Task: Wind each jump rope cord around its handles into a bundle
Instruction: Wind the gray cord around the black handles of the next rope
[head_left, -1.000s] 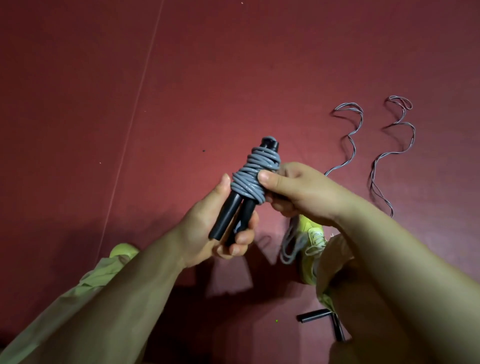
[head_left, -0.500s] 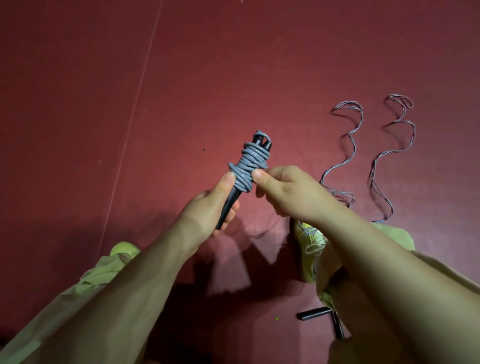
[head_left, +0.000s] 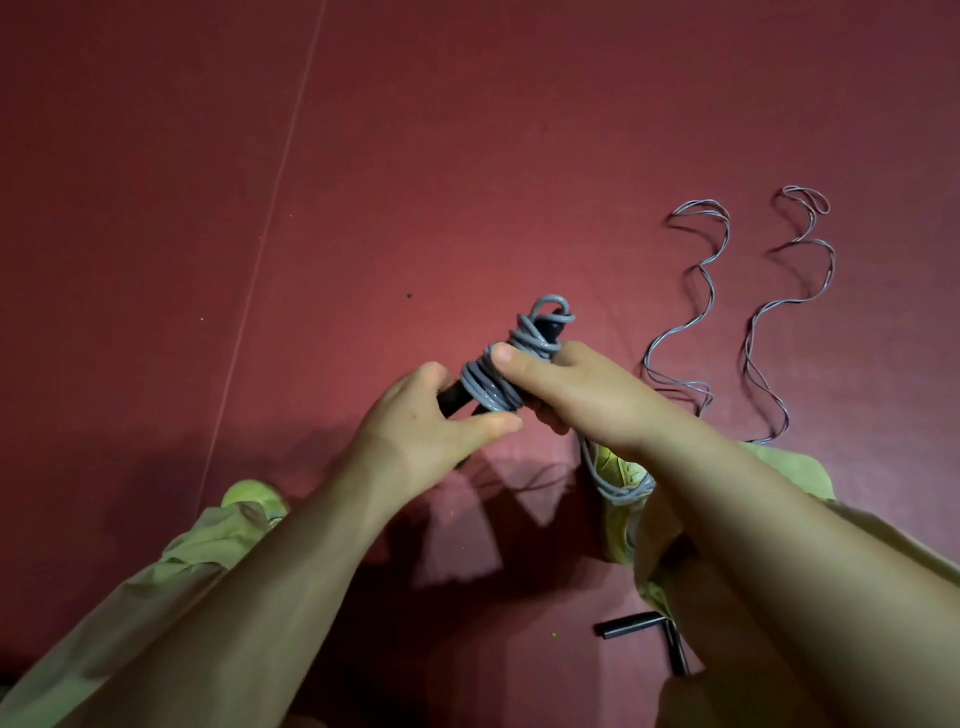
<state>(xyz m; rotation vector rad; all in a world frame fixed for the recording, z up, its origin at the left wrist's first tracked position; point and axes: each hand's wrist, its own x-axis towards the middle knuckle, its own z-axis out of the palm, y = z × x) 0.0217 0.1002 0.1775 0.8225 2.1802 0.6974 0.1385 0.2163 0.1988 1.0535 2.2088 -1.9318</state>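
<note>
Winding first rope: left hand (head_left: 415, 415) gripping handles (head_left: 457, 397), right hand (head_left: 566, 389) fingers pinching cord (head_left: 493, 384); next, tail tucked; second rope (head_left: 691, 312) at two o'clock.

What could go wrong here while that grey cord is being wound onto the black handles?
1. The coils sit bunched and uneven, with a loop sticking out past the handle tips; if the right hand eases its grip, they may slip off.
2. The left hand holds only the handles' lower end, so they could twist apart.
3. Slack cord lies across the shoe and might snag.
</note>
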